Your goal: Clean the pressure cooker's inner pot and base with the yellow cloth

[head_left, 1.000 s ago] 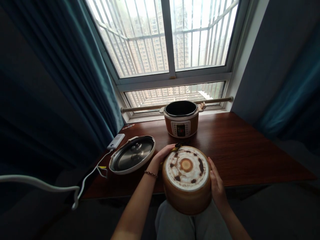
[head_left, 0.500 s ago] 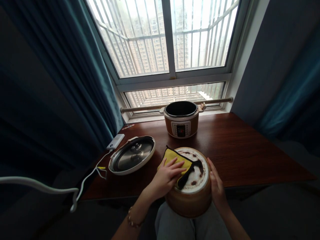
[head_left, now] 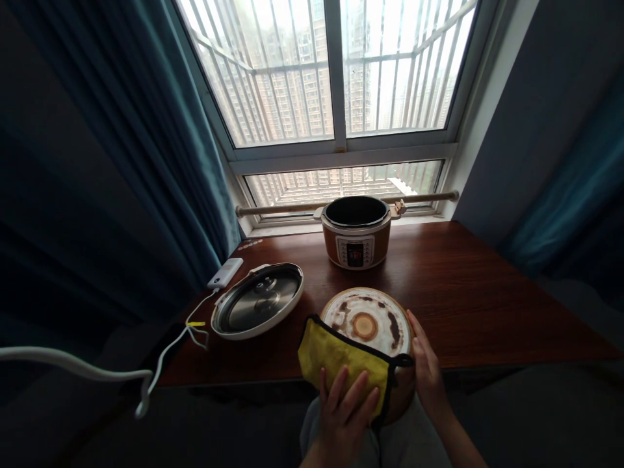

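An upturned inner pot (head_left: 385, 309) rests over my lap at the table's front edge. Its pale, round base faces up, with brown stains and a tan disc in the middle. My left hand (head_left: 344, 413), fingers spread, presses a yellow cloth (head_left: 326, 351) with black edging against the pot's near side. The cloth covers part of the base's rim. Against the pot's right side lies my right hand (head_left: 429, 370), its fingers straight and steadying it; the thumb is hidden.
An electric pressure cooker (head_left: 357, 247) stands lidless at the back of the wooden table (head_left: 468, 292), by the window. Its lid (head_left: 260, 305) lies upside down at left. Beyond it are a white power bank (head_left: 225, 273) and a white cable (head_left: 166, 357).
My left hand has drawn the cloth from the pot's base down over its near side, towards me. The base's centre now shows. The right hand stays at the pot's side.
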Demonstrator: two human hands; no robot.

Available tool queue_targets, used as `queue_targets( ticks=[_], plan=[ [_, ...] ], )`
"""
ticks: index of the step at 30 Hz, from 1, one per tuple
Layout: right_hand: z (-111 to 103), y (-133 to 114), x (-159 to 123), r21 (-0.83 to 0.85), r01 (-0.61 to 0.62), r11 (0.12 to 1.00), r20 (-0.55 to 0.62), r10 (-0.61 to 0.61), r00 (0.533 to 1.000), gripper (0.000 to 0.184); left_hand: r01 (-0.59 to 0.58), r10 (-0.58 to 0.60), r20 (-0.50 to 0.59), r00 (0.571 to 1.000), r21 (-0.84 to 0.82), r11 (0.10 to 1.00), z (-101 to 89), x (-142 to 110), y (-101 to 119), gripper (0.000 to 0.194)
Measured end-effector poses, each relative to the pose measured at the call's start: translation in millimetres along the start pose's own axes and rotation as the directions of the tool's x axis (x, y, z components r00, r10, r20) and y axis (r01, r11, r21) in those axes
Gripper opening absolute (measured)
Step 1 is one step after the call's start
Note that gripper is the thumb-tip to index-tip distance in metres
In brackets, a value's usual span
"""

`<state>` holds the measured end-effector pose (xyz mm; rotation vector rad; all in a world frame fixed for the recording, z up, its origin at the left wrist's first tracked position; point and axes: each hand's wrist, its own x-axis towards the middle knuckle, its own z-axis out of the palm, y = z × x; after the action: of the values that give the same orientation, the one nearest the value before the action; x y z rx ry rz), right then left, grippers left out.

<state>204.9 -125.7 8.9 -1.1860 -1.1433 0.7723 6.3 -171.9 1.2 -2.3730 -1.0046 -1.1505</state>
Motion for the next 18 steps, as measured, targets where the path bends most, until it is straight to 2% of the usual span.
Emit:
queue_targets(
  ticks=[1,3,5,8,11,12,13,14,18],
  plan=[
    [0,-1,0,-0.002,0.005,1.000,0.002,-0.005,1.000,0.048,0.023,-0.023,-0.001,1.000,-0.004,1.000,2.5,-7,-2,0.046],
    [0,-2,0,0.000,0.012,1.000,0.007,-0.012,1.000,0.048,0.154,-0.155,-0.016,0.988,-0.063,0.986,6.1,-17,-3,0.051],
    [0,-2,0,0.001,0.015,1.000,0.005,-0.015,1.000,0.048,0.337,-0.346,-0.026,0.938,-0.176,0.925,8.6,-21,-1,0.054],
    [-1,-1,0,0.001,0.012,1.000,0.005,-0.012,1.000,0.048,0.557,-0.603,0.012,0.797,-0.400,0.728,12.0,-15,0,0.054],
    [-1,-1,0,0.002,0.005,1.000,0.012,-0.005,1.000,0.048,0.667,-0.812,0.093,0.576,-0.628,0.401,15.9,-4,-11,0.052],
    [-1,-1,0,0.001,0.006,1.000,0.013,-0.006,1.000,0.048,0.669,-0.847,0.135,0.514,-0.681,0.297,17.0,-1,-18,0.053],
    [-1,-1,0,0.000,0.010,1.000,0.015,-0.010,1.000,0.048,0.660,-0.863,0.178,0.472,-0.721,0.212,17.8,2,-26,0.053],
    [-1,-1,1,-0.001,0.016,1.000,0.014,-0.016,1.000,0.048,0.648,-0.866,0.222,0.448,-0.748,0.144,18.3,5,-35,0.054],
    [-1,-2,0,0.000,0.034,0.999,0.002,-0.034,0.999,0.048,0.669,-0.818,0.404,0.409,-0.742,-0.032,16.8,22,-72,0.057]
  ],
)
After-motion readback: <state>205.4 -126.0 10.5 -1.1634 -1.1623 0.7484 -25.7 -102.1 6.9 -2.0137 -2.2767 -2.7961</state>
